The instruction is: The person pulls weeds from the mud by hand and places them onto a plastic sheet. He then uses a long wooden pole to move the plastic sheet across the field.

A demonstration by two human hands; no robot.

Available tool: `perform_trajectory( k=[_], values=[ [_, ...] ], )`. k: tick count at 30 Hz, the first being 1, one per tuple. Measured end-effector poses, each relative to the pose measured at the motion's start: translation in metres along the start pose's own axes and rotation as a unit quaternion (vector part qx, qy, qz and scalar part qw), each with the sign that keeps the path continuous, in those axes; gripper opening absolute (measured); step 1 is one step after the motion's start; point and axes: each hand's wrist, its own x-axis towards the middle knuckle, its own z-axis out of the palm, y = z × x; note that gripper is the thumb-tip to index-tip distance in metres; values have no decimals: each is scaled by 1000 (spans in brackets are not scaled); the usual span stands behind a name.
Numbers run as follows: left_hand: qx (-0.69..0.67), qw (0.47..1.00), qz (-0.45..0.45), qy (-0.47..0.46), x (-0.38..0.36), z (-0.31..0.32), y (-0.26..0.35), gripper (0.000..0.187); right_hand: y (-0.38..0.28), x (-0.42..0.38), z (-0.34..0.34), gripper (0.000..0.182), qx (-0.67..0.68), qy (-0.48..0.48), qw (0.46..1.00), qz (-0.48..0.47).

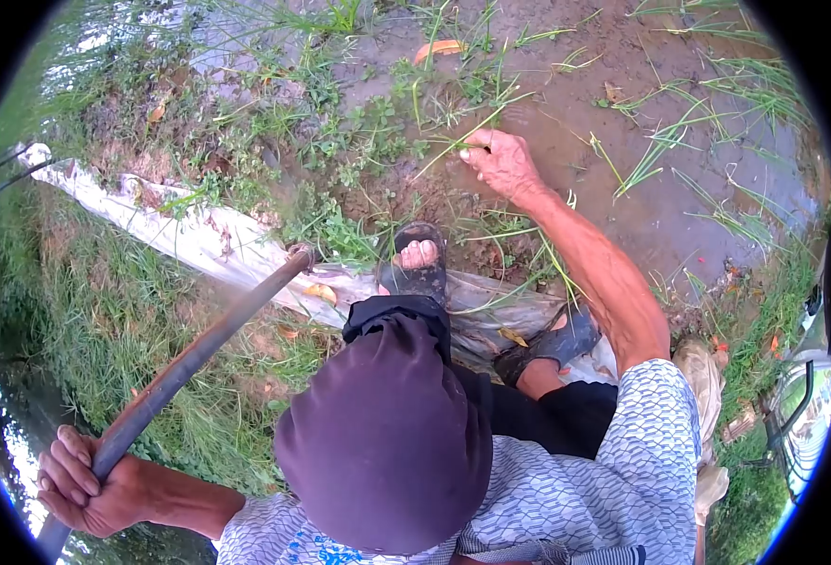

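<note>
My left hand [86, 480], at the lower left, is wrapped round a long dark pole [203, 348]. The pole slants up to the right, and its rusty-looking end [302, 254] is over a white plastic sheet [189, 235]. At the upper middle, my right hand [502, 168] reaches out over wet mud with thumb and fingers pinched together. Thin green grass blades [458, 141] stick out from that pinch. Whether their roots are still in the ground cannot be made out. Small leafy weeds [340, 155] grow just left of this hand.
Shallow muddy water [575, 141] with grass tufts [655, 160] lies ahead and to the right. My sandalled foot [417, 259] is by the sheet; another shoe [552, 348] is right of it. A purple cap [387, 433] covers the lower middle. Grass [199, 405] grows at left.
</note>
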Motion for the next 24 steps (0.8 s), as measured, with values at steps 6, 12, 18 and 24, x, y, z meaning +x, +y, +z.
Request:
perform_trajectory(
  k=[6, 12, 18, 24],
  values=[
    [0, 1000, 3, -21, -2, 2, 0, 36, -15, 22, 27, 23, -18, 187, 981, -59],
    [68, 995, 63, -32, -8, 5, -7, 25, -21, 44, 39, 17, -161, 123, 971, -129],
    [-6, 999, -10, -31, -6, 5, 0, 34, -22, 27, 30, 22, -111, 185, 976, -26],
    [28, 999, -1, 14, -6, 11, 0, 39, -22, 52, 33, 51, -43, 355, 932, 59]
  ],
)
